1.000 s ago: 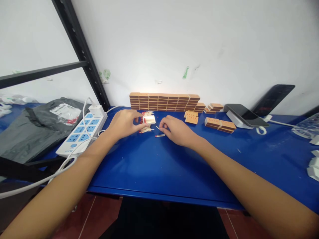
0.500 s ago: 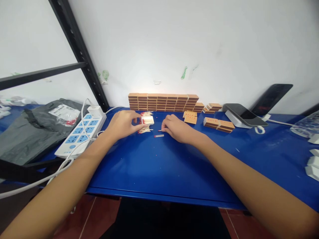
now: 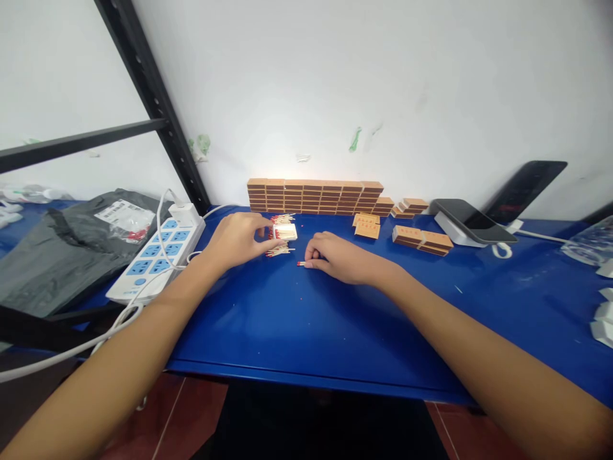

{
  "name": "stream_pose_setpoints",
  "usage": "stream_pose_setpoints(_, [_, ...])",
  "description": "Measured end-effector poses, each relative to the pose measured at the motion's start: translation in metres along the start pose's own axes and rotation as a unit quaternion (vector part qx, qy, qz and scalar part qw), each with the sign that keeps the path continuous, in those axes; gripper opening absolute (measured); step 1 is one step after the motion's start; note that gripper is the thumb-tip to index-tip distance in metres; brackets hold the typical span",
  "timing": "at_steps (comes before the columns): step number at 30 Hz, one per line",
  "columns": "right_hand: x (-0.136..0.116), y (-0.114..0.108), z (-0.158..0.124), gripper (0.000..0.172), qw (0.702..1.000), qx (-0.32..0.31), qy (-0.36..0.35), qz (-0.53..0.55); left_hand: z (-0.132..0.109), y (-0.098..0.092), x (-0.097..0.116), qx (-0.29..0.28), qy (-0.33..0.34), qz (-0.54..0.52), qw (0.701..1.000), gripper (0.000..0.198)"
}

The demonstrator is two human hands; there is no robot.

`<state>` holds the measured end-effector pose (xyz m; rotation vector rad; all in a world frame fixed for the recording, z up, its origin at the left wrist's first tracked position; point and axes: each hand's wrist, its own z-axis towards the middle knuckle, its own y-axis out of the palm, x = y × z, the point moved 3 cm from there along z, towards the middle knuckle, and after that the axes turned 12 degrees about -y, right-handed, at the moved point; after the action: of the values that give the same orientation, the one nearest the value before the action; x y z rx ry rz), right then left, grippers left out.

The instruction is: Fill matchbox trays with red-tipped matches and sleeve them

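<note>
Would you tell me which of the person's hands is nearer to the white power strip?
Left. The left hand lies just right of the power strip, not touching it; the right hand is farther right, beyond the left hand, by a loose match.

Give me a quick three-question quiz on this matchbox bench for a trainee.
1. True or false: the right hand has its fingertips on a red-tipped match that lies on the blue table.
2. Which thing is nearest the left hand? A: an open tray of matches. B: a cup. C: scissors.
3. Where does the stack of matchboxes stand?
Key: 1 true; 2 A; 3 at the back of the table, against the white wall.
</note>
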<state>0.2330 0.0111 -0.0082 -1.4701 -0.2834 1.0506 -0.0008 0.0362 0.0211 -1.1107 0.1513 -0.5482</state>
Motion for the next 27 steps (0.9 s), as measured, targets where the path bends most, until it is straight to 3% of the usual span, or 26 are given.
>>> stream_pose_setpoints(15, [-0.0025, 0.0039, 0.0002, 0.021, 0.999, -0.002, -0.025, -0.039, 0.0006, 0.0008, 0.0007, -0.014, -0.014, -0.005, 1.0, 0.04])
stream_pose_setpoints(22, [0.0008, 0.001, -0.0011, 0.006, 1.0, -0.001, -0.007, -0.014, 0.0003, 0.0012, 0.0007, -0.008, 0.002, -0.002, 1.0, 0.037])
stream_pose_setpoints(27, [-0.0008, -0.0003, 0.0005, 0.019, 0.999, -0.029, -0.035, 0.014, 0.0003, 0.0018, -0.0008, -0.008, 0.007, -0.01, 1.0, 0.035])
